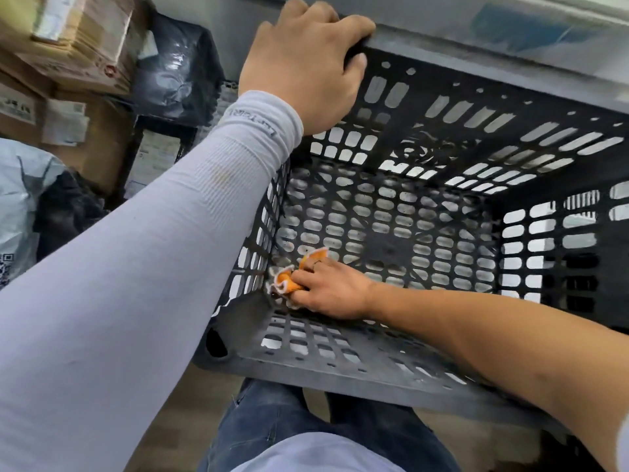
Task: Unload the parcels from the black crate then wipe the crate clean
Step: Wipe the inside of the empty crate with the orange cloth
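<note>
The left hand (303,63) is curled over the far top edge of the black crate (442,148), fingers hooked over the rim and thumb pressed against the inside of the wall, gripping it firmly. The arm leading to it wears a pale sleeve (136,267) down to the wrist.

The right hand (332,289) reaches down inside the crate to the near left corner of its floor. Its fingers are bent round a small orange cloth (289,279) with a white edge, bunching it and pressing it against the slotted bottom where floor and side wall meet. The forearm is bare and crosses over the near rim of the crate.

The crate holds nothing but the hand and cloth. The parcels lie outside it on the left: brown cardboard boxes (78,39) stacked at the upper left, a black plastic bag (177,69) just beside them, and a light grey mailing bag (17,206) lower down
</note>
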`<control>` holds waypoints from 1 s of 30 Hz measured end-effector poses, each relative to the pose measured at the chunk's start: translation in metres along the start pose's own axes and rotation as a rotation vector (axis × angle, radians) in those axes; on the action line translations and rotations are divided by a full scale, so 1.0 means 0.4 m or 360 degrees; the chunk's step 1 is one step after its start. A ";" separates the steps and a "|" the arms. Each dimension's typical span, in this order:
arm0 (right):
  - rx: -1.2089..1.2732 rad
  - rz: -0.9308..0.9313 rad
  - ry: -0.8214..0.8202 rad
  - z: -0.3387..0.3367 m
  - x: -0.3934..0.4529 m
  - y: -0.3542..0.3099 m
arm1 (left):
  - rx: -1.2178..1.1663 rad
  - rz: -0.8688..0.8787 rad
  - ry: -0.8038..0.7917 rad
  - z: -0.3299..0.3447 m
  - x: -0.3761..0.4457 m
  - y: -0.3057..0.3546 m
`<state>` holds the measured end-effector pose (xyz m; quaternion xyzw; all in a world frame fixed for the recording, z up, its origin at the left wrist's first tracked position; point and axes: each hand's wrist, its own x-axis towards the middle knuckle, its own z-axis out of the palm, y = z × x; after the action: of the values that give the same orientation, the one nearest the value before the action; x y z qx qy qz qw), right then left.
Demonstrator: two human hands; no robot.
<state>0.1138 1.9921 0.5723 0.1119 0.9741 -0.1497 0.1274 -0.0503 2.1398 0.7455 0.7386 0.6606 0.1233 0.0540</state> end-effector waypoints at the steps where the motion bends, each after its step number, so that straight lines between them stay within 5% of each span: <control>1: 0.0035 0.0025 -0.0011 -0.001 -0.008 0.003 | -0.0006 0.0005 -0.0004 -0.001 0.000 0.000; 18: 0.0065 0.0459 -0.0932 -0.022 -0.502 0.106 | -0.0041 0.0023 -0.0052 -0.003 0.005 -0.010; 24: 0.0068 0.0578 -0.0972 -0.015 -0.534 0.133 | -0.0037 0.0025 -0.0053 -0.001 0.006 -0.010; 30: 0.0294 0.0462 -0.0579 -0.004 -0.411 0.082 | -0.0041 0.0023 -0.0047 0.001 0.007 -0.012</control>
<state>0.2769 1.9934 0.6117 0.2330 0.8911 -0.2359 0.3099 -0.0546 2.1434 0.7445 0.7442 0.6528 0.1213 0.0725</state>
